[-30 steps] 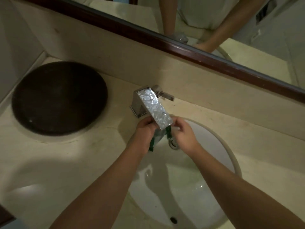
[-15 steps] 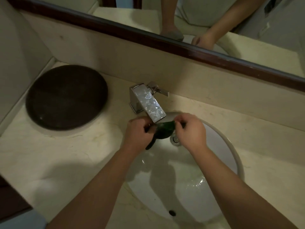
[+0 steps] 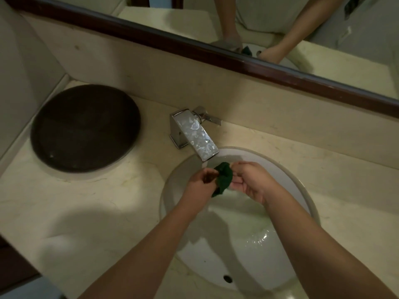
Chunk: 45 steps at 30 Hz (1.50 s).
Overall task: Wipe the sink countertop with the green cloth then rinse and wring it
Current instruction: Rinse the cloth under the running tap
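Observation:
The green cloth (image 3: 223, 178) is bunched into a dark wad over the white sink basin (image 3: 241, 251), just below the chrome faucet spout (image 3: 197, 137). My left hand (image 3: 201, 182) grips the cloth's left end. My right hand (image 3: 248, 181) grips its right end, fingers curled around it. A short tail of cloth hangs down beneath my left hand. Both hands hold it above the basin, and the drain is hidden behind them. Water glistens on the basin's lower right wall.
The beige marble countertop (image 3: 97, 212) surrounds the basin. A dark round cover (image 3: 85, 128) sits at the back left. The faucet handle (image 3: 210, 117) points right. A wood-framed mirror (image 3: 216, 50) runs above the backsplash. An overflow hole (image 3: 227, 278) marks the basin's near wall.
The cloth has gone from hanging spread under the spout to a tight wad between both hands. My hands have shifted down and slightly right, away from the spout.

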Available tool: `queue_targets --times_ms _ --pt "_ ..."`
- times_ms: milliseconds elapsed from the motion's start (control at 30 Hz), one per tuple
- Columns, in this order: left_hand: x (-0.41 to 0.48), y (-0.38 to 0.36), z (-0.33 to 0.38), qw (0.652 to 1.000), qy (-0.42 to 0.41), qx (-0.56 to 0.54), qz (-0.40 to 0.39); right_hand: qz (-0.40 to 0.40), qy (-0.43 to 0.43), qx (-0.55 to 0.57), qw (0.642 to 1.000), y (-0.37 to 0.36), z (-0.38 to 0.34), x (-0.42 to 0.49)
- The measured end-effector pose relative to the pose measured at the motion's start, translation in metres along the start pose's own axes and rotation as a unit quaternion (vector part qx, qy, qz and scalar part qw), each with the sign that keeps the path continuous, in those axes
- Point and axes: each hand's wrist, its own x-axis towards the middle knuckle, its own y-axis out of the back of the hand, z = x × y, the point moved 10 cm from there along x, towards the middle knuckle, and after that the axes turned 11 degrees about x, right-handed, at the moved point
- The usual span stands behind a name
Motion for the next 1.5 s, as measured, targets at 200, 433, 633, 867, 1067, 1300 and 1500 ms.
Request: queue_targets --times_ms 200,433,633,867,1067,1300,1500 --pt "-0.008 0.004 0.004 0.994 -0.028 -0.062 -0.081 0.018 0.035 0.014 0.999 0.004 -0.005 -0.002" --pt "0.000 0.016 0.011 0.995 -0.026 -0.080 -0.052 0.022 0.062 -0.006 0.998 -0.017 0.005 0.002" --pt "0.001 0.015 -0.005 0.995 0.015 -0.082 -0.046 0.010 0.053 0.129 0.990 -0.023 0.015 0.005" --pt "0.015 0.037 -0.001 0.996 0.049 -0.071 -0.002 -0.020 0.104 0.054 0.993 -0.032 0.007 0.012" --pt "0.012 0.035 0.031 0.995 -0.007 -0.093 -0.028 0.023 0.307 -0.298 0.903 -0.050 -0.004 -0.010" --pt "0.013 0.066 0.042 0.990 -0.073 0.117 0.040 0.093 0.369 -0.329 0.864 -0.037 -0.021 -0.023" --pt "0.009 0.056 0.047 0.918 -0.155 0.365 -0.015 0.043 0.392 -0.360 0.845 -0.042 -0.039 -0.031"
